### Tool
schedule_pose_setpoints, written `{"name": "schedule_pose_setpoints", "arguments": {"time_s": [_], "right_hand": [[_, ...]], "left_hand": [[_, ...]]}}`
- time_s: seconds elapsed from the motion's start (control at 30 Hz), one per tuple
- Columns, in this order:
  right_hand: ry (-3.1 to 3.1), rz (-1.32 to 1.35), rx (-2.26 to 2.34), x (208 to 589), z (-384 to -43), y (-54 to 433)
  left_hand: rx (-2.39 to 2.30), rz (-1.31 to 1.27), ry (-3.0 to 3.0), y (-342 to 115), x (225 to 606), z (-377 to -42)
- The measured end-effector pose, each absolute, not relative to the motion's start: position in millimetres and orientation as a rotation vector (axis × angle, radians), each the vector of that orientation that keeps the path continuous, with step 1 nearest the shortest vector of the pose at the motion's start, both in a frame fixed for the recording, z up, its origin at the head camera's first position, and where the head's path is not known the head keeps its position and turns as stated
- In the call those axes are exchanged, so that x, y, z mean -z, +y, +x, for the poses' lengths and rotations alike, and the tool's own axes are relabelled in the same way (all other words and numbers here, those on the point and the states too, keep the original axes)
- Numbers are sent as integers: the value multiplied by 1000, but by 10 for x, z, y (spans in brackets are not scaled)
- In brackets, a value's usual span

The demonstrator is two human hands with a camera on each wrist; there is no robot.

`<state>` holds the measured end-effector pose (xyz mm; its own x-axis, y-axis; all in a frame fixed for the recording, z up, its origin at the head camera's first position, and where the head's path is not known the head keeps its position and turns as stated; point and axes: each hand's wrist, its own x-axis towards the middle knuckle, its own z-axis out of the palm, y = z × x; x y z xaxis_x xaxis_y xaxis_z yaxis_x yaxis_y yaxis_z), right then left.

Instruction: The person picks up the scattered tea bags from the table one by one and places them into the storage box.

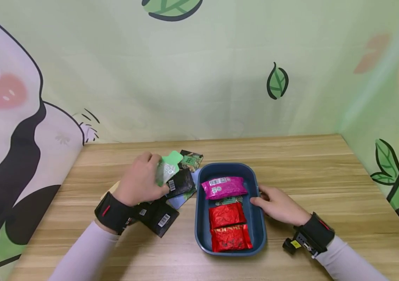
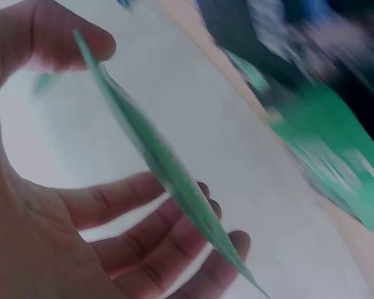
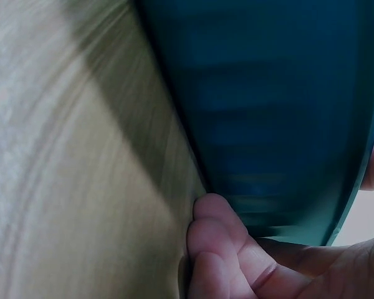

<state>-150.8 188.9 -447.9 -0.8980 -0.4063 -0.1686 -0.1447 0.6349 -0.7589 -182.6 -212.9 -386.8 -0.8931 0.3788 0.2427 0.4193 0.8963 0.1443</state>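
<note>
in the lower centre of the head view, a blue tray (image 1: 258, 226) holds a pink packet (image 1: 224, 188) towards its top end, a mostly hidden green-patterned packet (image 1: 230, 200) at its middle and two red packets (image 1: 231, 237) towards its bottom end. the right hand (image 1: 282, 203) grips its right rim, thumb over the edge, fingers curled against the outer wall. at centre left, the left hand (image 1: 138, 179) pinches a green packet (image 1: 167, 171) between parted thumb and fingers, by loose black packets (image 1: 182, 183).
</note>
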Motion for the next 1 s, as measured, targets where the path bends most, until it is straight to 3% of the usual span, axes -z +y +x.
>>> {"name": "schedule_pose_setpoints", "arguments": {"time_s": [0.53,1.0], "right_hand": [[2543,-449,1133,4493,-1507,1893],[2526,-457,1144,4520,-1524,1910]], "left_hand": [[289,-1370,-2610,-988,3603,-1394],[316,-1459,-2788,-927,3673,-1308]]}}
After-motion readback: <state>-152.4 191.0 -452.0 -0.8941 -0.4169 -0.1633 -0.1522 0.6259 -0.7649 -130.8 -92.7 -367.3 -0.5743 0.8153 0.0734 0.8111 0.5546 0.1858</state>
